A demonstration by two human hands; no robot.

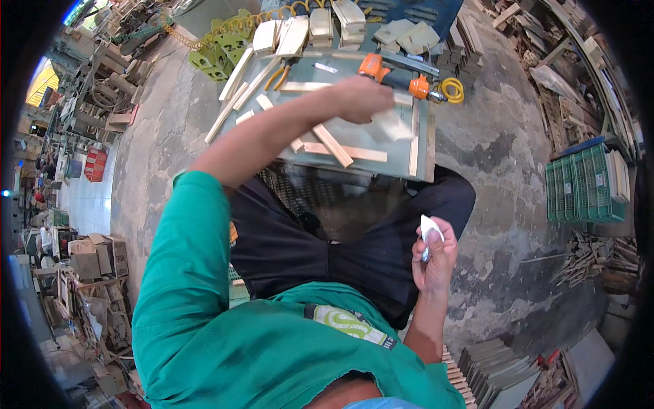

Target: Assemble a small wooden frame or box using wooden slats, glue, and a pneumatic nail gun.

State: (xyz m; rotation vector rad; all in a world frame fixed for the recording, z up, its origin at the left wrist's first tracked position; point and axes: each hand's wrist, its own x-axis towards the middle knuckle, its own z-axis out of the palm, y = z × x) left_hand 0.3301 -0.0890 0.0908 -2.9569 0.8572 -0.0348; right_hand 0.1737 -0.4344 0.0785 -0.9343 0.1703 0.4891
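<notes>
My left hand [361,99] reaches out over the small work table [426,146], fingers curled on a pale wooden piece [394,125] lying flat on its top. My right hand [433,258] is held low beside my knee, closed around a small white plastic bottle [430,230] with its tip pointing up. Loose wooden strips [334,145] lie crossed on the near part of the table. An orange power tool [395,76] with a coiled yellow hose [451,89] rests at the table's far side.
Stacks of cut wooden pieces [320,27] line the table's far edge, with green plastic parts [221,51] behind. A green crate [584,184] stands on the concrete floor at right. Wood scraps [589,255] and stacked boards [497,368] lie nearby. Cluttered shelves fill the left.
</notes>
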